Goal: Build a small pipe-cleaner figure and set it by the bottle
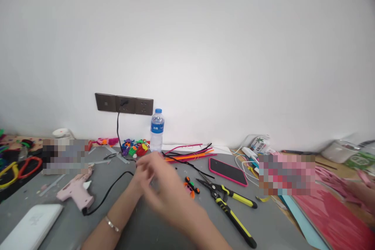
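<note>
My left hand (142, 172) reaches in from the lower left, a silver bracelet (112, 224) on its wrist. Its fingers look curled together, and the other hand partly covers them; whatever they hold is hidden. My right hand (164, 189) overlaps it in front, smeared by motion, so its grip is unclear. Just right of the hands lies a small orange, black and green pipe-cleaner figure (191, 188). Black-and-yellow pliers (224, 199) lie spread beside it. Behind the hands are orange, pink and black pipe cleaners (190, 158).
A pink glue gun (76, 191) lies at left, its cord running toward the hands. Also around are a white power bank (31, 226), scissors (29, 167), a water bottle (157, 131), a pink-cased phone (227, 171) and several pipe-cleaner figures (136, 147). Another person's hand (361, 191) shows at far right.
</note>
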Demonstrator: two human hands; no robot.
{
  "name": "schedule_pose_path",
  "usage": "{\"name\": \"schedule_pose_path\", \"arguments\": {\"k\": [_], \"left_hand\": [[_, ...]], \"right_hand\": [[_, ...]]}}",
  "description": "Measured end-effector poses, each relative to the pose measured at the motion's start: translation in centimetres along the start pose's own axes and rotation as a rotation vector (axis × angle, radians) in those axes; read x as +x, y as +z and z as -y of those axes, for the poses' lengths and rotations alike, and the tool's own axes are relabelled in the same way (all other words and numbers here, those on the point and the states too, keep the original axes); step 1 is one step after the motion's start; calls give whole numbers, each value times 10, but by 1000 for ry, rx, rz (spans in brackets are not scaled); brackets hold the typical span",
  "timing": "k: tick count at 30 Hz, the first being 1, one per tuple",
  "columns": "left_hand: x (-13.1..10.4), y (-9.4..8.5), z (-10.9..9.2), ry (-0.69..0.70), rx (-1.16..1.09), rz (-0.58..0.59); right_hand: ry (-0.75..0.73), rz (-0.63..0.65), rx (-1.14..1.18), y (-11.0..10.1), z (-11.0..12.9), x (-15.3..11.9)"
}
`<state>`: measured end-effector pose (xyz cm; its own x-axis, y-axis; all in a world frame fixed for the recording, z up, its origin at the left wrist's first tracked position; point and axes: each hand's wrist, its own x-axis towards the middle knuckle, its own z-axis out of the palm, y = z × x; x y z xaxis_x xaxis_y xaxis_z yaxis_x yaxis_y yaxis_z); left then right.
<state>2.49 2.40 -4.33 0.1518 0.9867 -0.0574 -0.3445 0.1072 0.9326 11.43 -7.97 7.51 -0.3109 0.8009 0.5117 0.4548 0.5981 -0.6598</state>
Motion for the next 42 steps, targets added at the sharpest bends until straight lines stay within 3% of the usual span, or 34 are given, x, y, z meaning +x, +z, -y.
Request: {"name": "schedule_pose_path", "arguments": {"k": [3,6,10,15,22,32,39,42], "left_hand": [[5,-5,-1,-36,-58,5],[6,-8,-1,-64,-76,-8],[5,-7,1,-79,-28,-4],[2,-4,4,-68,137,-7],[-4,1,-1,-113,320,-39],[-10,8,-6,-35,316,-46],[-11,10,-5,20,315,-9],[-10,8,-2,34,335,6]], "right_hand": [[196,-230,-78,-52,-38,-6],[374,-183,-158,-71,-86,-11],[578,21,-239,-51,-142,-16],[618,30,-265,-23,-175,-20],[582,85,-233,-23,-186,-29],[525,24,-132,-24,-175,-29],[388,-116,312,-16,-150,-22],[347,-135,327,-12,-144,-21]]}}
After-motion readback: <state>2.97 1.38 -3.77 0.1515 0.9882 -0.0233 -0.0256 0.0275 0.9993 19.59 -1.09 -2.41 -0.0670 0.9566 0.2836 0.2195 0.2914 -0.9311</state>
